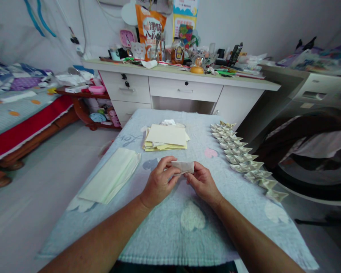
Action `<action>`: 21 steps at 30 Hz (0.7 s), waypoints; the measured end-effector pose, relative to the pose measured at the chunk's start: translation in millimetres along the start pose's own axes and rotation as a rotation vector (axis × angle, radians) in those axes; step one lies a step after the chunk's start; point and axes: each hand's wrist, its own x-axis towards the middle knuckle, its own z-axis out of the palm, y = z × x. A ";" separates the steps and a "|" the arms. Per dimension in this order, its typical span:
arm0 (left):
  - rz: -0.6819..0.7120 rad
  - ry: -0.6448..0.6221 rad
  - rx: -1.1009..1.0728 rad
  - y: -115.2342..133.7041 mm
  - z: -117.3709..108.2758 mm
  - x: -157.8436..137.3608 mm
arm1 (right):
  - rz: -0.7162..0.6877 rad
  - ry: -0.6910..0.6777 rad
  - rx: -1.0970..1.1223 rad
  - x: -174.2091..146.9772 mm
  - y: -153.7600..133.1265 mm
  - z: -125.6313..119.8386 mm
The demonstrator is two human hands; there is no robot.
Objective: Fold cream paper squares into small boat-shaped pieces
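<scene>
A small folded piece of pale paper (pixel 184 167) is held just above the cloth-covered table (pixel 165 231). My left hand (pixel 160 182) pinches its left end between thumb and fingers. At the other end, my right hand (pixel 203 182) grips the paper with its fingertips. Beyond the hands lies a stack of cream and yellow paper sheets (pixel 167 136). To the left rests a pile of long pale green paper (pixel 110 176). Along the right side runs a row of folded paper shapes (pixel 238 153) with pointed ends, nested one against another.
Past the table stands a white desk (pixel 186 89) crowded with an orange snack bag (pixel 150 32), a jar (pixel 177 51) and other small items. A bed (pixel 25 113) is on the left. At the right is a front-loading washing machine (pixel 315 91) with dark cloth at its opening.
</scene>
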 end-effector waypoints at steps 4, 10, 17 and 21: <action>0.010 -0.011 0.013 -0.9 0.4 -0.2 | 0.000 -0.014 -0.006 -0.6 -2.8 0.8; 0.029 -0.003 -0.006 0.3 -1.3 -0.3 | -0.023 -0.020 -0.035 -1.0 -2.4 -0.4; 0.062 -0.015 -0.013 2.7 -0.9 -0.8 | -0.142 0.037 -0.198 -3.2 -6.1 1.5; 0.023 -0.041 -0.010 4.7 -2.4 -1.9 | -0.360 0.195 -0.429 -4.6 -10.1 2.3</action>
